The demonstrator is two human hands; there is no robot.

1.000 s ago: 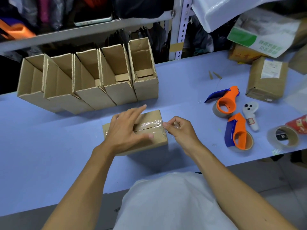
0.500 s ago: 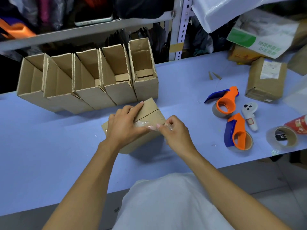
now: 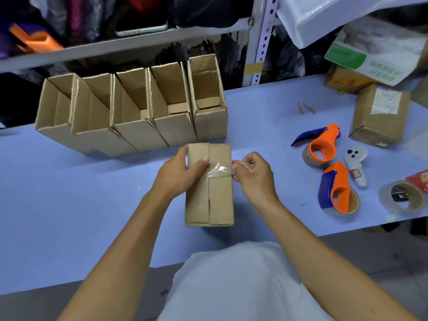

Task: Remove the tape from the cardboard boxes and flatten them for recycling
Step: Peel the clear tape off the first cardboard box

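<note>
A small closed cardboard box [image 3: 220, 200] is held up over the blue table [image 3: 69, 205], its flap side facing me. My left hand [image 3: 178, 174] grips the box's left edge, thumb pressed on the flap seam. A strip of clear tape [image 3: 218, 170] crosses the seam. My right hand [image 3: 252, 174] pinches the crumpled loose end of that tape at the box's right edge.
Several open boxes [image 3: 129, 112] stand in a row at the back. Two orange-and-blue tape dispensers [image 3: 322, 147] [image 3: 338, 191], a white controller [image 3: 355, 163], a loose tape roll [image 3: 403, 198] and a sealed parcel [image 3: 379, 117] lie to the right. Shelving stands behind the table.
The box was turned from lying across the table to standing lengthwise with its flap side up. My right hand kept hold of the tape end, peeling it around the box.
</note>
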